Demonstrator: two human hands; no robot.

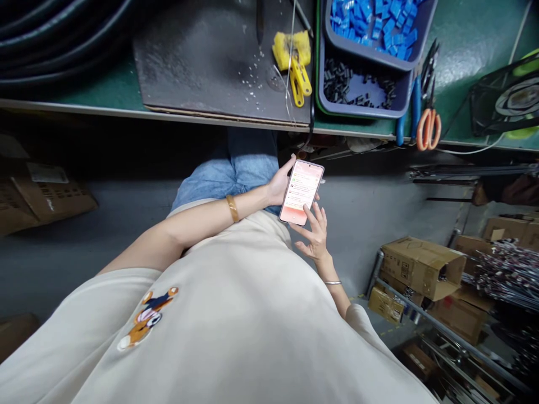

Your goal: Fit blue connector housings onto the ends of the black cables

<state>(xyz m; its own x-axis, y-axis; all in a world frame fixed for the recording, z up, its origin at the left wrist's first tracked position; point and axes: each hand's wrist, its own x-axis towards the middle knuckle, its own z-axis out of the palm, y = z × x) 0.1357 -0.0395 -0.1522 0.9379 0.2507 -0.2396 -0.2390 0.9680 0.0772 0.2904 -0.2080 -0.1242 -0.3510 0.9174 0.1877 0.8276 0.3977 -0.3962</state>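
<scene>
I have the left hand (pixel 278 188) clamped on a slim smartphone (pixel 300 193) with a dark rim and a lit pink-and-white screen; the palm is at its left edge and fingertips show past the right edge. The right hand (pixel 315 235) has its fingers spread apart and grips nothing; its index fingertip is over the lower part of the screen, and from my view I cannot tell whether it touches the glass.

On the green-topped workbench (pixel 463 33) I see two blue-grey plastic bins. The farther bin (pixel 366 54) holds a loose heap of small bright-blue plastic pieces (pixel 357 22). The nearer bin (pixel 362 87), partly overlapped by the first, holds short black cylindrical pieces (pixel 336 78), gathered mostly at its left and right, with bin floor showing between. To my right, on a metal-pipe rack (pixel 446 331), an open brown cardboard box (pixel 410 266) lies with its mouth facing right; something dark is inside, too dim for me to name.

The smartphone is in front of the wearer's waist, on the near side of the bench edge, held clear of the bench. Its screen faces up toward my camera. Its long axis runs aslant: the top end, with the camera dot, points toward the bench and a little right, the bottom end back toward the pale T-shirt (pixel 269 314).
</scene>
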